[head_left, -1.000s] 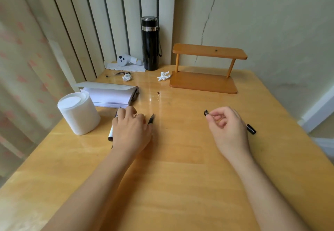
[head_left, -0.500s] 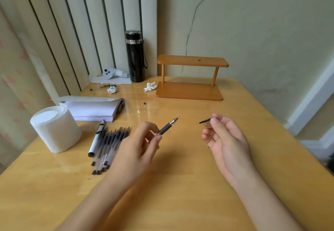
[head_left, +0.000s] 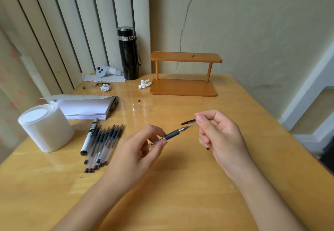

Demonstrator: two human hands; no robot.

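Observation:
My left hand (head_left: 139, 151) pinches a gel pen (head_left: 173, 134) with a dark grip, its uncapped tip pointing up and right. My right hand (head_left: 219, 136) pinches a clear pen cap (head_left: 189, 122) with a black clip. The pen's tip sits at the mouth of the cap, just touching it. Both hands hover above the middle of the wooden table (head_left: 180, 203). A row of several similar uncapped pens (head_left: 104, 145) and a white marker (head_left: 89, 137) lie on the table to the left of my left hand.
A toilet paper roll (head_left: 45, 126) stands at the left, a stack of paper (head_left: 86, 106) behind the pens. A black flask (head_left: 128, 53), a white controller (head_left: 105, 70), crumpled tissues (head_left: 144, 84) and a small wooden shelf (head_left: 184, 75) are at the back by the wall.
My left hand lifted a pen from the row on the table and brought it right. Pen tip and cap have closed together; half a second ago they were apart.

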